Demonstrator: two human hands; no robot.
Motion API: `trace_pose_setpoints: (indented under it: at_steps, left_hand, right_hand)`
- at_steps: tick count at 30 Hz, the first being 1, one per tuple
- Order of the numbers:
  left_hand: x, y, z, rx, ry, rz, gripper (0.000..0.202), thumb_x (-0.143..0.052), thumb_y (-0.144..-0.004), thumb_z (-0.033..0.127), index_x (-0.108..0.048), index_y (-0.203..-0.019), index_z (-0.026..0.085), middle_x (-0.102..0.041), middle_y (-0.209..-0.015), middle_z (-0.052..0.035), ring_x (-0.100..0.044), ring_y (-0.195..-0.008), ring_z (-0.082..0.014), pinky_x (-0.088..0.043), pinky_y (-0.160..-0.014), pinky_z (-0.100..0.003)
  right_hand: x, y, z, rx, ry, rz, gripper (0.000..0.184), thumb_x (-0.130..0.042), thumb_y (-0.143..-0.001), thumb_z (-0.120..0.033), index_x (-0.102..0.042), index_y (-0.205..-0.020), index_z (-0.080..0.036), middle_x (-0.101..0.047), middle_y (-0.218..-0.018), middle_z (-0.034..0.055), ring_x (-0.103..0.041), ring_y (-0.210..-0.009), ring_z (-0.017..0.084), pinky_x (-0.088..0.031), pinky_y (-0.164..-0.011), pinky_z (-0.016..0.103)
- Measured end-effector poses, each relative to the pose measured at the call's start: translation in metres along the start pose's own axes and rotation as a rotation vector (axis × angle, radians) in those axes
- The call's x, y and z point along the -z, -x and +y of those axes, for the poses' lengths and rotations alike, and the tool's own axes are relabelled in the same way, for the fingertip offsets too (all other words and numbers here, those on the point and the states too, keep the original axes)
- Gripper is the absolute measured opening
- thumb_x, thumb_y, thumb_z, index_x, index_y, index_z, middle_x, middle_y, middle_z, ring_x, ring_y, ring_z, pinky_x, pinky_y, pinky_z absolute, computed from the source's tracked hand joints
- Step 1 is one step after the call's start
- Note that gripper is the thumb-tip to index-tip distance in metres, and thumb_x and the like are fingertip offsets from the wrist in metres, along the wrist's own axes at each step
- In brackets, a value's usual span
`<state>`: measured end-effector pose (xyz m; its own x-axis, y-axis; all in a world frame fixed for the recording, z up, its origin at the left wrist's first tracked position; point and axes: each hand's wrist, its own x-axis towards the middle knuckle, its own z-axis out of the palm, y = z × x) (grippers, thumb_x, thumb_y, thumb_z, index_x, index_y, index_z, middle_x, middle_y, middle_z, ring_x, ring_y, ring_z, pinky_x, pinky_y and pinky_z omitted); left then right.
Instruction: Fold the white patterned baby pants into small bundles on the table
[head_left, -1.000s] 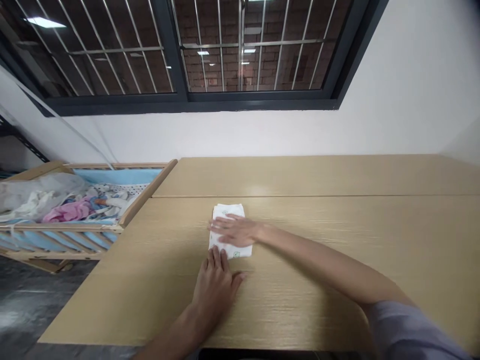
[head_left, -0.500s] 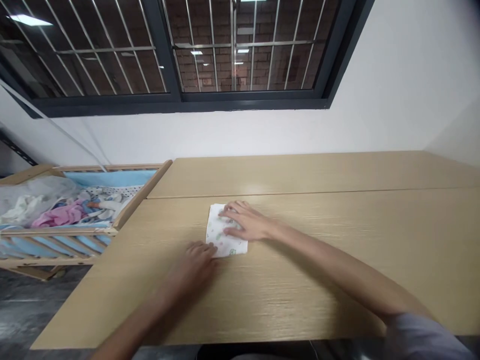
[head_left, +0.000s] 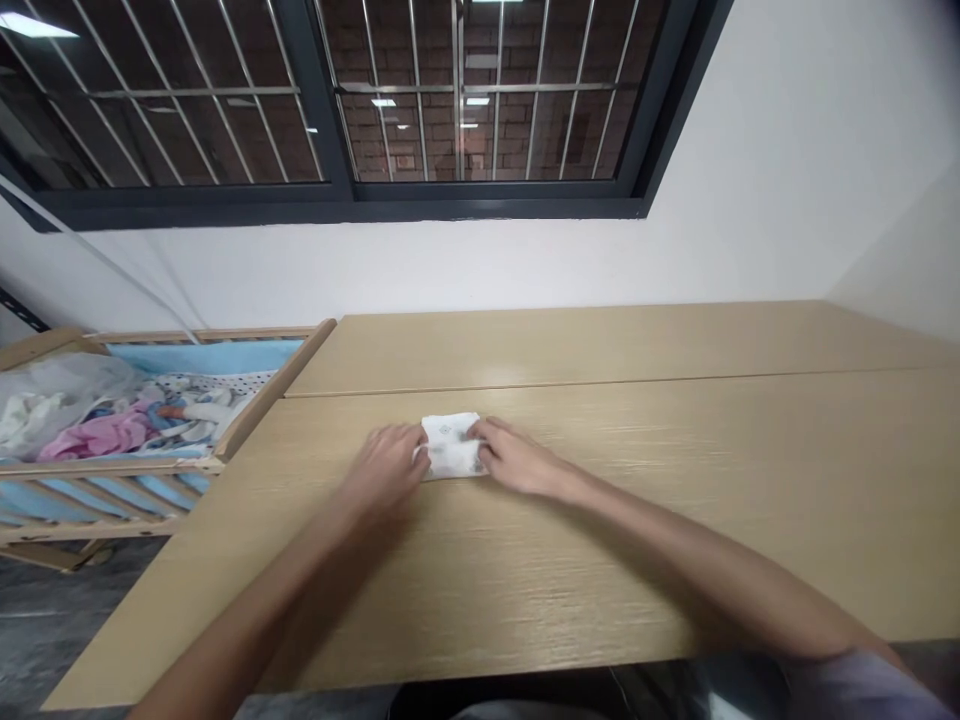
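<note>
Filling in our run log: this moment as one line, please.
left hand: at left edge of folded white cloth | right hand: at right edge | lies on: wooden table

A barred, dark-framed window [head_left: 480, 207] sits in the white wall [head_left: 480, 270] above a wooden crib [head_left: 112, 466], a pale wood table [head_left: 600, 345] and grey floor [head_left: 45, 620]

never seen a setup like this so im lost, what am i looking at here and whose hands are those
These are a person's own bare hands, not a machine's. The picture comes from one camera worn on the person's head, looking forward and down. The left hand and right hand touch opposite ends of a folded white cloth, which lies on a light wood table. Neither hand clearly lifts it. To the left stands a wooden crib holding clothes.
</note>
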<state>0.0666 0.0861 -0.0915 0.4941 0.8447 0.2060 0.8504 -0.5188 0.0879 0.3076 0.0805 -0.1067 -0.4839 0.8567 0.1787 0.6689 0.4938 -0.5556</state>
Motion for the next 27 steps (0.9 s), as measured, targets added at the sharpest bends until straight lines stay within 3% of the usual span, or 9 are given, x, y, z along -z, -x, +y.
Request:
trace_pose_setpoints:
  at_steps: [3, 6, 11, 14, 18, 20, 23, 27]
  left_hand:
    - [-0.004, -0.034, -0.009, 0.096, -0.041, 0.057, 0.024, -0.04, -0.096, 0.022, -0.063, -0.103, 0.016, -0.071, -0.105, -0.0135, -0.064, -0.101, -0.0282, -0.046, -0.088, -0.04]
    - [-0.023, -0.053, -0.017, 0.161, -0.073, 0.078, 0.028, -0.039, -0.096, 0.021, -0.065, -0.103, 0.013, -0.07, -0.107, -0.0186, -0.064, -0.104, -0.0311, -0.046, -0.089, -0.043]
    - [-0.045, -0.055, -0.024, 0.183, -0.054, 0.084, 0.028, -0.042, -0.097, 0.024, -0.066, -0.103, 0.013, -0.072, -0.105, -0.0175, -0.066, -0.102, -0.0295, -0.048, -0.091, -0.041]
    - [-0.044, -0.049, -0.017, 0.152, -0.024, 0.138, 0.044, -0.036, -0.102, 0.039, -0.057, -0.127, 0.009, -0.065, -0.128, -0.02, -0.058, -0.122, -0.0304, -0.044, -0.103, -0.044]
    - [-0.055, -0.041, 0.002, -0.023, 0.046, 0.112, 0.075, -0.025, -0.102, 0.056, -0.027, -0.152, 0.0, -0.032, -0.16, -0.0263, -0.027, -0.151, -0.0321, -0.028, -0.12, -0.047]
    - [-0.067, -0.036, 0.007, -0.067, 0.061, 0.034, 0.082, -0.023, -0.101, 0.06, -0.023, -0.153, -0.004, -0.026, -0.161, -0.0297, -0.02, -0.153, -0.0349, -0.025, -0.122, -0.051]
    - [-0.08, -0.028, -0.001, -0.097, 0.027, -0.008, 0.086, -0.025, -0.099, 0.064, -0.022, -0.155, -0.001, -0.023, -0.162, -0.0292, -0.016, -0.154, -0.0352, -0.021, -0.123, -0.054]
    - [-0.072, -0.013, -0.028, -0.103, -0.031, -0.057, 0.087, -0.025, -0.099, 0.066, -0.022, -0.155, 0.0, -0.022, -0.163, -0.0272, -0.015, -0.154, -0.0351, -0.02, -0.123, -0.053]
  right_hand:
    - [-0.004, -0.037, 0.024, -0.037, -0.076, 0.167, 0.036, -0.04, -0.098, -0.017, -0.049, -0.133, -0.014, -0.055, -0.127, 0.0165, -0.057, -0.116, 0.023, -0.045, -0.102, 0.038]
    - [-0.02, -0.06, 0.047, -0.107, -0.06, 0.26, 0.039, -0.041, -0.099, -0.018, -0.044, -0.137, -0.014, -0.051, -0.129, 0.0169, -0.057, -0.112, 0.021, -0.045, -0.103, 0.038]
    - [-0.034, -0.063, 0.058, -0.151, -0.01, 0.263, 0.033, -0.042, -0.099, -0.019, -0.051, -0.13, -0.016, -0.054, -0.128, 0.0149, -0.057, -0.115, 0.022, -0.047, -0.102, 0.038]
    - [-0.024, -0.054, 0.045, -0.026, 0.141, 0.291, 0.042, -0.039, -0.102, -0.03, -0.048, -0.139, -0.013, -0.05, -0.14, 0.0199, -0.05, -0.131, 0.028, -0.041, -0.11, 0.044]
    - [-0.019, -0.041, 0.027, 0.241, 0.333, 0.074, 0.065, -0.035, -0.102, -0.04, -0.027, -0.157, -0.006, -0.025, -0.164, 0.0206, -0.02, -0.153, 0.031, -0.017, -0.125, 0.05]
    - [-0.023, -0.036, 0.028, 0.233, 0.359, -0.046, 0.071, -0.035, -0.101, -0.042, -0.02, -0.159, -0.004, -0.02, -0.165, 0.0206, -0.017, -0.154, 0.031, -0.014, -0.126, 0.049]
    - [-0.027, -0.028, 0.039, 0.187, 0.353, -0.12, 0.076, -0.033, -0.102, -0.052, -0.019, -0.16, -0.004, -0.021, -0.165, 0.02, -0.018, -0.154, 0.031, -0.014, -0.127, 0.048]
    - [-0.018, -0.013, 0.052, 0.11, 0.331, -0.13, 0.078, -0.021, -0.104, -0.059, -0.02, -0.16, -0.005, -0.021, -0.164, 0.02, -0.018, -0.154, 0.03, -0.014, -0.127, 0.048]
